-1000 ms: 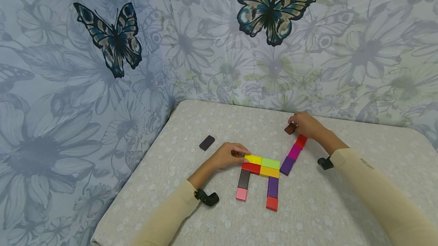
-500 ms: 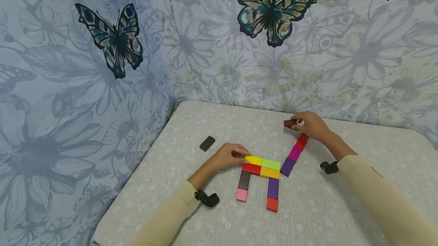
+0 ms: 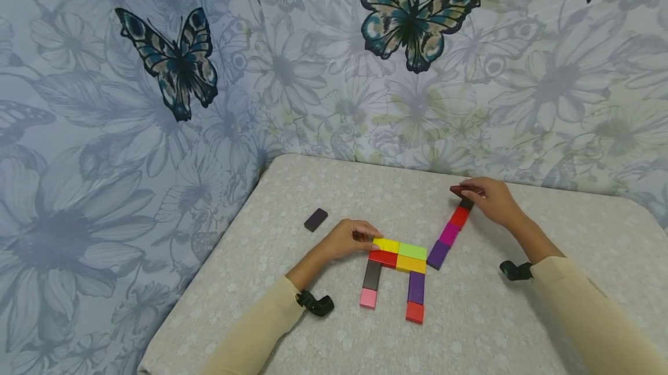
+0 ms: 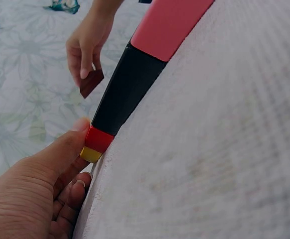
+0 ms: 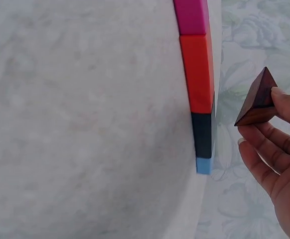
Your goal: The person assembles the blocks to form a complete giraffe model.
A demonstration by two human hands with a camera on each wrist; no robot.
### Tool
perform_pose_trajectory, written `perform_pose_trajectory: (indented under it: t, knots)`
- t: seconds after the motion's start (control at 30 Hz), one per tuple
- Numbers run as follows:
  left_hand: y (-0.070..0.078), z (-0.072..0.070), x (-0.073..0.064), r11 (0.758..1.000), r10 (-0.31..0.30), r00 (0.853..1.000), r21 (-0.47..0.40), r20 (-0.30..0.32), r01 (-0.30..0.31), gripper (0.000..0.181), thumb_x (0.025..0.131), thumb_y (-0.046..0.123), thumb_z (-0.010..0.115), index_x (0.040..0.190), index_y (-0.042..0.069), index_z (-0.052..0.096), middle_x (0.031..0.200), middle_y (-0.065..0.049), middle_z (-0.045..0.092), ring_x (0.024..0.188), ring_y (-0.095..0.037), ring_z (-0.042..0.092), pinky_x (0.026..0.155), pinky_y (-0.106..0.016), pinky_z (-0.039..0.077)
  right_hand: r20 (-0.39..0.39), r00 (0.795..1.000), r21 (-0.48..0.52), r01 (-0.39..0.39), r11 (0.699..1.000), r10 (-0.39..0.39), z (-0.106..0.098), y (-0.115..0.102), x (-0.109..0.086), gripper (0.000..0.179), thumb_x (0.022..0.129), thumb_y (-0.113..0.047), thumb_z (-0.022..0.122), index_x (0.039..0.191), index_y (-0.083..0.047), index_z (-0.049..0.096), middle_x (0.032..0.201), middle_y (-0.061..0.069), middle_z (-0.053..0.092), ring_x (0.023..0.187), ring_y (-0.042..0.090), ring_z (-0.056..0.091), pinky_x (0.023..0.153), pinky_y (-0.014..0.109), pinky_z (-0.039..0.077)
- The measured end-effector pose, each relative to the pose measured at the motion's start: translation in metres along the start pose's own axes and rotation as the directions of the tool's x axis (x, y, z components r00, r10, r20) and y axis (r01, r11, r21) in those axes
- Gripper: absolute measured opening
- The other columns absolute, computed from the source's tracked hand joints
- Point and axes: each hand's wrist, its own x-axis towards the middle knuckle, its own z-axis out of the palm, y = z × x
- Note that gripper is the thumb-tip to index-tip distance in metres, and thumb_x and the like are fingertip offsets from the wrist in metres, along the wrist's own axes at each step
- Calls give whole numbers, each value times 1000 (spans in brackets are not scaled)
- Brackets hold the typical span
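My right hand (image 3: 493,201) pinches a brown triangular block (image 5: 257,99) between thumb and fingers. It is raised near the far end of a slanting row: a purple block (image 3: 438,254), a magenta block (image 3: 450,233), a red block (image 3: 460,217) and a black block (image 3: 467,203). A light blue block (image 5: 203,166) shows past the black one in the right wrist view. My left hand (image 3: 348,239) has thumb and forefinger at the left end of the yellow block (image 3: 387,245). Its thumb also lies by the red block (image 4: 99,139) in the left wrist view.
Beside the yellow block is a light green block (image 3: 412,251), with an orange-yellow block (image 3: 411,263) in front. Two legs run nearer: dark grey (image 3: 372,275) with pink (image 3: 367,298), and purple (image 3: 416,288) with red (image 3: 415,312). A dark block (image 3: 315,219) lies apart, left.
My right hand has drawn back to the right with the brown triangular block, turning it. The black block at the row's far end now shows. My left hand has stayed put.
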Motion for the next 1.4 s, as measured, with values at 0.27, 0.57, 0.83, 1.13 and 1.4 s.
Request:
perform_pose_trajectory:
  t: [0.27, 0.57, 0.83, 1.13, 1.4]
  knots:
    - [0, 1, 1, 1000, 15, 1000, -5, 5, -15, 29, 86, 13, 83, 114, 12, 79, 104, 5, 74, 80, -10, 58, 70, -24, 50, -110, 991, -7, -70, 997, 69, -8, 15, -20, 30, 102, -18, 64, 122, 2, 70, 116, 24, 70, 98, 39, 68, 76, 29, 50]
    - [-1, 3, 1, 1000, -3, 1000, -6, 3, 3, 29, 85, 13, 83, 114, 13, 79, 103, 8, 74, 81, -10, 58, 71, -25, 50, -120, 984, -52, -137, 989, 130, -17, 33, -32, 33, 105, -21, 58, 122, 5, 69, 112, 27, 70, 97, 44, 66, 77, 51, 52]
    - [-3, 5, 1, 1000, -2, 1000, -19, 4, 2, 29, 85, 13, 83, 114, 13, 79, 103, 8, 74, 81, -10, 59, 70, -25, 50, -22, 976, -83, -220, 972, 218, -17, 48, -36, 35, 106, -21, 55, 121, 8, 68, 108, 29, 70, 95, 45, 67, 68, 44, 53]
    - [-5, 6, 2, 1000, 9, 1000, -12, 0, -9, 29, 86, 14, 83, 114, 12, 79, 104, 5, 74, 81, -11, 59, 70, -25, 50, -40, 967, -95, -253, 963, 250, -20, 54, -31, 40, 106, -20, 54, 128, 12, 60, 114, 34, 65, 99, 50, 64, 71, 53, 54]
    - [-6, 0, 3, 1000, 11, 1000, 23, 4, -11, 29, 86, 16, 83, 115, 14, 79, 104, 10, 73, 83, -11, 60, 72, -26, 52, -5, 969, -97, -245, 965, 245, -23, 58, -25, 43, 94, -13, 71, 125, 13, 60, 109, 35, 65, 93, 49, 67, 55, 36, 54]
